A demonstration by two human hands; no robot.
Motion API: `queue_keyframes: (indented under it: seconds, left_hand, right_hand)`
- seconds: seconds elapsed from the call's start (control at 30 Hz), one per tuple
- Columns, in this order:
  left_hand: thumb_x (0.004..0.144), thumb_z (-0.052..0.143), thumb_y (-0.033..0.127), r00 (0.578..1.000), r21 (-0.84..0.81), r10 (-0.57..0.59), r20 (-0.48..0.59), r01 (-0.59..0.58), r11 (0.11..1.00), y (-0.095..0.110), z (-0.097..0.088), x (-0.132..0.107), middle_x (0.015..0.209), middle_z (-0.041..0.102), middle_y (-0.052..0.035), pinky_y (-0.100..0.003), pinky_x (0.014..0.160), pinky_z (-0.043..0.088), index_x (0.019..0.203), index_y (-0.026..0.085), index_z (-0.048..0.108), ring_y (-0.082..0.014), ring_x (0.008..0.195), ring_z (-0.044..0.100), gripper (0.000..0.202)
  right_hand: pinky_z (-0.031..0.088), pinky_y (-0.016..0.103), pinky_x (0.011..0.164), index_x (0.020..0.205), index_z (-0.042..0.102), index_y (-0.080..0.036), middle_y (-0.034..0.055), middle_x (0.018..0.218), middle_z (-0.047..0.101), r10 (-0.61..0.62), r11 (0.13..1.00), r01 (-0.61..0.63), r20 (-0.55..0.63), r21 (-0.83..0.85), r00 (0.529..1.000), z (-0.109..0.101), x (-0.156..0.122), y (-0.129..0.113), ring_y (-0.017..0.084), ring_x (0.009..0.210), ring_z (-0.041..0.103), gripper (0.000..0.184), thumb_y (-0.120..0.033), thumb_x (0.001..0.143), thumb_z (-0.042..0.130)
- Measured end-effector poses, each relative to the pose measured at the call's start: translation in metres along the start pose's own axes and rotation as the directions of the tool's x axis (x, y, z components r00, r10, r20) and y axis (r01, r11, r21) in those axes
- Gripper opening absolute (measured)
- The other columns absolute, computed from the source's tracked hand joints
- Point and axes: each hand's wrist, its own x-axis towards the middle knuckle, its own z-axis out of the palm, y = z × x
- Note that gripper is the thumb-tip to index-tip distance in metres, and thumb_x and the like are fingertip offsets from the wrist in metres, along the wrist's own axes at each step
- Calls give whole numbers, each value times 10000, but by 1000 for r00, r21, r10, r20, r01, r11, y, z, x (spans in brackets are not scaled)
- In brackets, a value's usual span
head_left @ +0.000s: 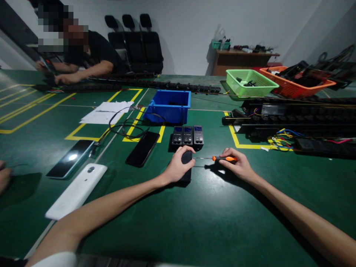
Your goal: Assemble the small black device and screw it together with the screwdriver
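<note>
My left hand [178, 166] is closed over a small black box-shaped module [187, 167] lying on the green table mat. My right hand [238, 164] grips a screwdriver with an orange and black handle [224, 158]; its thin metal shaft points left, with the tip at the module's right side. Just beyond my hands, three similar black modules [187, 135] with small blue displays stand side by side.
A blue bin [169, 105] sits behind the modules. Two dark phones [142, 149] [71, 158], a white phone [76, 191], papers and a black cable lie left. Green [250, 83] and orange [296, 83] baskets and long black rails sit right. Another person works at the far left.
</note>
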Motion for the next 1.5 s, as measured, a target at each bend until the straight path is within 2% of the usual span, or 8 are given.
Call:
queue_keyframes:
  seconds: [0.13,0.3,0.6,0.83,0.97,1.2,1.4,1.5]
  left_hand:
    - [793,571,180,1000,2,2,9,-2,1000,1,0,0,986,562,-27,-311,870,418,998,201,572,-180,920,532,207]
    - [796,582,188,1000,4,2,24,-2,1000,0,1,0,998,566,-28,-311,863,423,1011,201,577,-180,919,537,216]
    - [791,579,172,1000,10,-5,15,5,1000,-1,1,0,989,562,-27,-306,854,418,1010,197,575,-176,907,532,220]
    - [794,580,191,1000,10,-7,15,7,1000,-1,1,0,984,556,-26,-309,856,418,1007,205,574,-178,902,526,214]
    - [790,580,190,1000,0,-16,6,16,1000,-1,1,0,989,558,-26,-309,857,416,1008,205,575,-178,902,528,218]
    - [793,584,194,1000,-2,-11,2,11,1000,0,0,0,1000,567,-29,-318,873,418,1012,203,581,-183,925,534,219]
    - [800,583,193,1000,8,-3,10,3,1000,-1,0,0,1006,568,-30,-318,872,420,1015,204,578,-183,928,537,216]
    - [798,585,202,1000,8,-5,14,5,1000,-1,1,0,1006,573,-30,-317,863,424,1017,205,581,-183,921,541,219]
  right_hand:
    - [450,274,603,916,617,-203,22,821,591,167,973,-168,16,157,986,-1,-1,-3,150,656,550,269,-461,844,604]
    - [440,256,572,937,587,-211,2,789,577,228,906,-213,1,365,974,-1,0,-3,133,612,542,266,-461,848,589]
    - [326,220,437,824,584,-178,-56,504,496,250,953,-253,35,166,968,2,0,-3,98,434,440,258,-430,827,638]
    - [386,238,489,847,612,-173,-15,621,581,175,981,-175,-2,84,985,1,0,0,108,507,495,259,-411,785,695]
    - [456,285,588,831,623,-186,32,762,635,94,995,-94,-34,20,995,1,0,-1,149,639,570,239,-393,764,724]
    - [472,318,662,804,621,-195,33,780,605,-8,1000,9,-42,25,999,3,1,0,175,717,581,218,-374,759,737]
    - [485,308,659,865,635,-201,41,827,622,110,993,-110,-6,41,994,1,0,-5,181,735,598,237,-398,765,720]
    - [494,291,613,934,619,-216,26,822,627,193,968,-190,-6,165,981,-1,0,-5,167,679,595,269,-447,801,658]
